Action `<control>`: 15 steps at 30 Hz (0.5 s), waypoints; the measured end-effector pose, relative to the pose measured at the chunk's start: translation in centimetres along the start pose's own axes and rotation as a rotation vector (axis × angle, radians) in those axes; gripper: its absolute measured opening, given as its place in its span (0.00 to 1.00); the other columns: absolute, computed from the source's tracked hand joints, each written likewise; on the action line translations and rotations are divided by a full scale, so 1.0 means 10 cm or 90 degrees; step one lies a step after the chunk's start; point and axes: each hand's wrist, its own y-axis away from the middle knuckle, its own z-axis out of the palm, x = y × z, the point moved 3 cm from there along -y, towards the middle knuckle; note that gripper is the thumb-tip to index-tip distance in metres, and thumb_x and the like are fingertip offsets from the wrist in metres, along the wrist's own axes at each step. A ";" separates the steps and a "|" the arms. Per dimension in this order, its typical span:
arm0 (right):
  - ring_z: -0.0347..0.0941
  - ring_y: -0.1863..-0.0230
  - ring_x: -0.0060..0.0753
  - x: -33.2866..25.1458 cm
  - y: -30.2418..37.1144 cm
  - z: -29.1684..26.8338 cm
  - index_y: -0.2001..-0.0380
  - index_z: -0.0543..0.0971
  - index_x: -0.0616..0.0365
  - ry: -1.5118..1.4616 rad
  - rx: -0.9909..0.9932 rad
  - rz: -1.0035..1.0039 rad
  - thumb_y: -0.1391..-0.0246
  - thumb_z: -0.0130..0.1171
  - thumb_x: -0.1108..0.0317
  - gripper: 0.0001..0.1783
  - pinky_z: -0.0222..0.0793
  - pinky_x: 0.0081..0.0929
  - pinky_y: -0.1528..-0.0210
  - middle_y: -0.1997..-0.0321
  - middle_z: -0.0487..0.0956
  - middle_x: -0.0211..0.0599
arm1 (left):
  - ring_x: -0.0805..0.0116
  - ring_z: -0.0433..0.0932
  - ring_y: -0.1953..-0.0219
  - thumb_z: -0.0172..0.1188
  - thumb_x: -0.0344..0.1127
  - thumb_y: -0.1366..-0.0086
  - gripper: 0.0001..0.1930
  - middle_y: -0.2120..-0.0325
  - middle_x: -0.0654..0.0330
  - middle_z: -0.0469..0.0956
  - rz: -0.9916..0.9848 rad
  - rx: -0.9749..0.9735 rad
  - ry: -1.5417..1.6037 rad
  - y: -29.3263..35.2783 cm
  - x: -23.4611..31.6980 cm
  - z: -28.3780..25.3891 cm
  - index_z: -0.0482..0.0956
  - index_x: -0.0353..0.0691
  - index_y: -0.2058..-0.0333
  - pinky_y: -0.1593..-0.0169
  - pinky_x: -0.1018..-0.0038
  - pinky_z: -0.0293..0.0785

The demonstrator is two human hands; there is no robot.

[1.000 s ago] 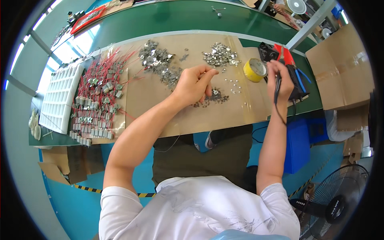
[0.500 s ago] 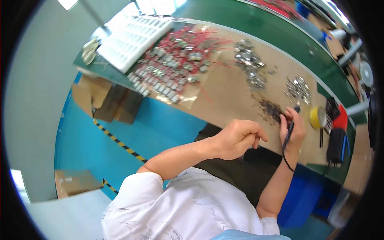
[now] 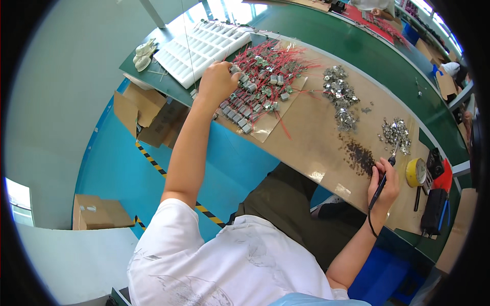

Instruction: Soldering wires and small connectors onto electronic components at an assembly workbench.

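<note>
My left hand [image 3: 217, 84] reaches to the near left edge of a pile of small grey motor-like blocks with red wires [image 3: 265, 76]. Its fingers are curled in at the blocks, and whatever they grip is hidden beneath them. In my right hand [image 3: 386, 186] is a slim black pen-shaped corded tool [image 3: 377, 192], held between thumb and fingers. Its thin metal tip points away from me, at the edge of a heap of small shiny metal parts [image 3: 395, 133]. Beside that hand lies a scatter of tiny dark brown pieces [image 3: 360, 158], perhaps screws.
A white compartment tray [image 3: 201, 51] and pale gloves [image 3: 145, 55] lie at the far left. Shiny metal plates [image 3: 339, 92] are heaped mid-table. Yellow tape [image 3: 416, 172] and a black box-shaped device [image 3: 434, 210] stand at right. Cardboard boxes [image 3: 148, 115] sit below the table's left end.
My left hand has swung far to the left, from near the right hand to the wired blocks. The right hand still holds the pen-shaped tool. The whole view has shifted slightly.
</note>
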 end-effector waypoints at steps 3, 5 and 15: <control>0.82 0.60 0.42 -0.02 0.00 -0.01 0.51 0.83 0.58 0.009 -0.002 -0.029 0.45 0.67 0.84 0.19 0.79 0.34 0.57 0.62 0.84 0.43 | 0.43 0.82 0.52 0.70 0.41 0.36 0.18 0.56 0.41 0.83 0.019 -0.076 -0.048 -0.11 -0.02 0.12 0.87 0.31 0.56 0.44 0.55 0.76; 0.82 0.59 0.42 0.00 0.01 0.00 0.51 0.83 0.58 -0.011 -0.001 -0.025 0.46 0.66 0.85 0.19 0.79 0.34 0.57 0.61 0.84 0.43 | 0.43 0.82 0.51 0.70 0.41 0.37 0.17 0.56 0.41 0.83 -0.003 -0.067 -0.055 -0.11 0.00 0.11 0.86 0.31 0.59 0.43 0.55 0.76; 0.83 0.61 0.44 -0.03 -0.02 -0.03 0.52 0.83 0.59 -0.028 -0.002 -0.003 0.48 0.66 0.86 0.20 0.79 0.34 0.57 0.63 0.85 0.44 | 0.78 0.79 0.75 0.68 0.30 0.30 0.14 0.65 0.59 0.86 -0.024 0.158 0.643 0.10 0.55 -0.15 0.83 0.28 0.51 0.73 0.82 0.68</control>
